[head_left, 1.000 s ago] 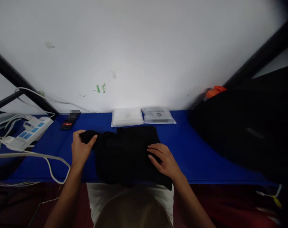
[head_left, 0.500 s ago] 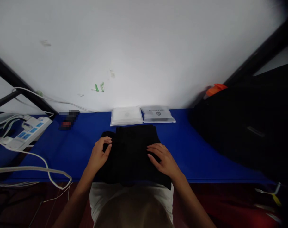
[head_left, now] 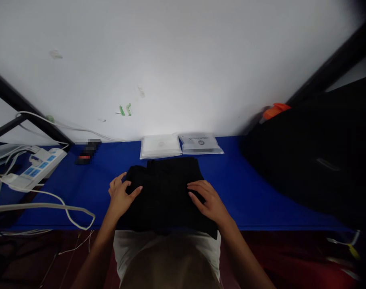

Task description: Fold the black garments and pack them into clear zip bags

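Note:
A folded black garment (head_left: 166,192) lies on the blue table (head_left: 249,192) right in front of me. My left hand (head_left: 120,196) rests on its left edge, thumb on top and fingers curled round the fold of cloth. My right hand (head_left: 207,201) lies flat on the garment's right side, fingers stretched out and pressing down. The garment's near edge hangs slightly over the table's front edge.
Two clear plastic packets (head_left: 161,146) (head_left: 201,143) lie against the white wall behind the garment. A white power strip (head_left: 35,168) with cables (head_left: 50,206) sits at left, a small dark object (head_left: 85,154) nearby. A big black mass (head_left: 315,160) with an orange piece (head_left: 275,110) fills the right.
My left hand carried the garment's left sleeve inward and folded it over the body, then slid back to the left edge. The right hand stayed pressed in place.

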`<action>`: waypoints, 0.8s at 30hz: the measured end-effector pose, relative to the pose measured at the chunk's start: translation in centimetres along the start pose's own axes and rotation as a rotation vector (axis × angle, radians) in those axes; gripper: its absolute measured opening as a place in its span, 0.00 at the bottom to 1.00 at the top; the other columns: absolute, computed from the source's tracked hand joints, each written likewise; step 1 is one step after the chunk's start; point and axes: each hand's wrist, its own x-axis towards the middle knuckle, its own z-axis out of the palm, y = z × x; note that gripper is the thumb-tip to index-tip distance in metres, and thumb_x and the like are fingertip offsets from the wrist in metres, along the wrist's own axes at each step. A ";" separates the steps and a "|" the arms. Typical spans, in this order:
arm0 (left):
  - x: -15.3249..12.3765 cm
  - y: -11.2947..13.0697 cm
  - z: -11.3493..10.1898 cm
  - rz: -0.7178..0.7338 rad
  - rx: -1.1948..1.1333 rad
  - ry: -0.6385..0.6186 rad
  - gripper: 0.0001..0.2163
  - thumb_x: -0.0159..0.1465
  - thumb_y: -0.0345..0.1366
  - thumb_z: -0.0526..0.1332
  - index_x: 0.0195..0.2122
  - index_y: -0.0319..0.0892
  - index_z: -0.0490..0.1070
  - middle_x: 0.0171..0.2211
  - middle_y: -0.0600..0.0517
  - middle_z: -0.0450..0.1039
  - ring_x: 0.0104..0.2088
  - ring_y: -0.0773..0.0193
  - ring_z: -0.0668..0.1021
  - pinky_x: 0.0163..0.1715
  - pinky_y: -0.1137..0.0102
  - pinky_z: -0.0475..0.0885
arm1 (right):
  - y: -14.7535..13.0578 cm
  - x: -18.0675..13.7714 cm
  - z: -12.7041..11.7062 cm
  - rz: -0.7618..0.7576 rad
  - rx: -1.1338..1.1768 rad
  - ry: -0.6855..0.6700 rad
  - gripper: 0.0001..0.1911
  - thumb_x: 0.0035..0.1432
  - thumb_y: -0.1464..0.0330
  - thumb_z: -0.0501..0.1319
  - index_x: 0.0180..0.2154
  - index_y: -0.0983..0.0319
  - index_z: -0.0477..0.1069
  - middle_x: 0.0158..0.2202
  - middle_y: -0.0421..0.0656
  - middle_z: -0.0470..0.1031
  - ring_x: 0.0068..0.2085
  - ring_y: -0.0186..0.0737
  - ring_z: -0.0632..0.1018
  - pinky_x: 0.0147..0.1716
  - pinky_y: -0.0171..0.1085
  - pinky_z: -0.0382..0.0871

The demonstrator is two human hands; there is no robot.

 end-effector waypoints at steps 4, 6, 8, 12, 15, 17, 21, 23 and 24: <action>1.3 2.7 -0.8 0.111 -0.092 0.318 0.07 0.61 0.40 0.63 0.32 0.43 0.68 0.53 0.43 0.69 0.55 0.48 0.69 0.56 0.49 0.62 | -0.1 0.0 -0.1 0.006 0.011 0.003 0.08 0.64 0.70 0.58 0.45 0.59 0.71 0.43 0.47 0.77 0.45 0.45 0.76 0.45 0.48 0.71; 1.8 4.4 -0.9 0.187 -0.151 0.362 0.06 0.61 0.37 0.63 0.35 0.44 0.66 0.50 0.44 0.70 0.53 0.51 0.71 0.54 0.53 0.64 | -0.1 -0.1 -0.1 0.013 0.012 -0.007 0.08 0.64 0.69 0.58 0.45 0.59 0.71 0.43 0.47 0.77 0.45 0.45 0.76 0.45 0.48 0.71; 1.9 6.1 -0.5 0.290 -0.182 0.240 0.06 0.61 0.33 0.62 0.38 0.44 0.66 0.48 0.45 0.70 0.51 0.53 0.72 0.52 0.56 0.67 | -0.1 -0.1 -0.1 0.018 0.013 -0.020 0.08 0.65 0.69 0.57 0.45 0.59 0.71 0.42 0.47 0.77 0.45 0.45 0.76 0.45 0.48 0.71; 1.5 9.0 1.0 0.614 -0.072 -0.266 0.13 0.60 0.36 0.65 0.45 0.44 0.69 0.52 0.44 0.69 0.53 0.51 0.71 0.52 0.55 0.67 | 0.1 -0.2 -0.1 0.013 0.006 -0.034 0.08 0.65 0.69 0.57 0.44 0.59 0.71 0.42 0.47 0.77 0.44 0.46 0.76 0.45 0.48 0.71; 1.2 10.1 1.9 0.730 0.095 -0.385 0.20 0.57 0.42 0.69 0.48 0.42 0.69 0.55 0.40 0.68 0.56 0.44 0.69 0.52 0.49 0.64 | 0.0 -0.2 -0.1 -0.004 -0.002 -0.042 0.09 0.64 0.71 0.56 0.45 0.59 0.71 0.42 0.47 0.77 0.44 0.46 0.76 0.45 0.48 0.71; 1.2 10.4 1.9 0.719 0.126 -0.353 0.15 0.59 0.37 0.67 0.46 0.42 0.70 0.53 0.41 0.70 0.54 0.45 0.70 0.51 0.51 0.64 | -0.2 0.0 -0.3 -0.008 -0.012 -0.054 0.12 0.64 0.72 0.55 0.48 0.58 0.69 0.45 0.48 0.76 0.47 0.46 0.76 0.47 0.49 0.71; 1.4 10.7 1.0 0.733 -0.082 -0.324 0.09 0.63 0.28 0.60 0.45 0.42 0.71 0.48 0.46 0.75 0.50 0.54 0.73 0.50 0.56 0.65 | -1.1 1.3 -0.7 -0.022 -0.063 -0.105 0.26 0.58 0.71 0.61 0.58 0.62 0.61 0.59 0.54 0.67 0.58 0.50 0.68 0.55 0.53 0.66; 1.7 10.8 0.2 0.821 -0.270 -0.410 0.09 0.65 0.31 0.60 0.46 0.43 0.72 0.47 0.47 0.76 0.49 0.57 0.74 0.51 0.60 0.66 | -1.4 2.2 -0.7 -0.079 -0.089 -0.162 0.29 0.52 0.74 0.63 0.57 0.63 0.62 0.61 0.55 0.63 0.61 0.53 0.65 0.58 0.55 0.63; 2.0 10.9 0.0 0.867 -0.363 -0.471 0.09 0.65 0.34 0.61 0.46 0.44 0.72 0.46 0.48 0.76 0.49 0.59 0.75 0.51 0.62 0.67 | -1.5 2.7 -0.6 -0.115 -0.094 -0.201 0.29 0.48 0.77 0.62 0.54 0.63 0.64 0.60 0.55 0.65 0.61 0.54 0.66 0.58 0.56 0.63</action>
